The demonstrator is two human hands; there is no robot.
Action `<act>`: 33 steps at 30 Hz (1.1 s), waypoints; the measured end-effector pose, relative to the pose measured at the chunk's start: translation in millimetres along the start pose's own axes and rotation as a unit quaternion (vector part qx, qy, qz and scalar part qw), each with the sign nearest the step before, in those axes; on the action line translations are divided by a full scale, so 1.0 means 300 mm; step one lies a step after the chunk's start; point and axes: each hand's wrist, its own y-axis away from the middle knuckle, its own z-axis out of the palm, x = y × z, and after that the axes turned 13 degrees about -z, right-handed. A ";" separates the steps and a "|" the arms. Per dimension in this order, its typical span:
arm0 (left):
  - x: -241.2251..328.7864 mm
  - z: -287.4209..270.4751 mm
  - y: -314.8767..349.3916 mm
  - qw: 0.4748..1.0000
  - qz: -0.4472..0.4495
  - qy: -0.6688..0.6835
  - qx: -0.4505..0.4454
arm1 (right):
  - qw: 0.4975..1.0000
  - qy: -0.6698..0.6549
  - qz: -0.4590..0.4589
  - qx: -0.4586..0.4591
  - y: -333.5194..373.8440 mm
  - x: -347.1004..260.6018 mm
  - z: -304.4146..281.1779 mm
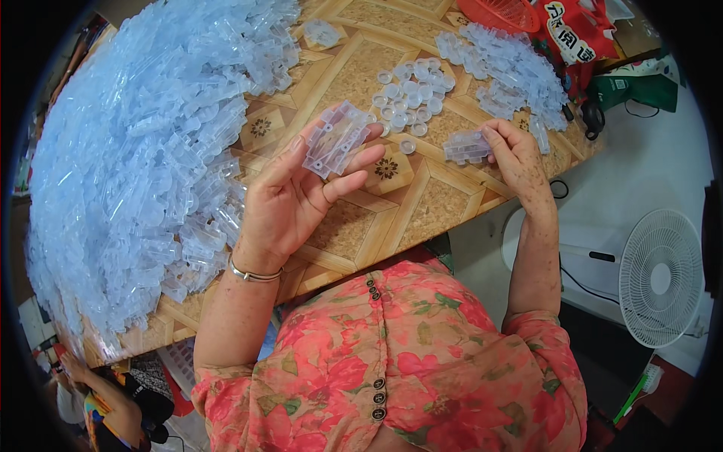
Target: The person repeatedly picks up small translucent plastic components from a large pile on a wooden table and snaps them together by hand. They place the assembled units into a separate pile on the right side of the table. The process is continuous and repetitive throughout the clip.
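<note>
My left hand (282,207) is turned palm up above the table, a silver bangle at its wrist. Across its fingers rests a clear plastic casing (337,141) with small holes and ribs; whether it is one piece or two side by side, I cannot tell. My right hand (518,158) pinches the end of another clear plastic casing (465,146), low over the table's near right part. Between the hands, a little farther off, lies a group of small round clear caps (410,96). One cap (407,146) sits apart, closer to me.
A huge heap of clear plastic parts (143,166) covers the left of the patterned table (429,203). A smaller pile (520,68) lies at the far right, near a red basket (501,13) and a red bag (576,34). A white fan (660,279) stands at right. Another person's arm (113,403) shows lower left.
</note>
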 end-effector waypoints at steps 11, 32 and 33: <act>-0.007 0.013 -0.005 1.000 0.008 -0.002 -0.011 | 0.995 0.024 0.075 0.068 0.060 -0.015 -0.025; -0.026 0.009 -0.008 0.997 -0.015 -0.080 -0.016 | 0.966 -0.010 -0.257 0.010 0.002 -0.224 0.143; -0.035 0.005 -0.005 0.997 -0.015 -0.074 -0.016 | 0.959 -0.021 -0.282 0.012 0.002 -0.240 0.191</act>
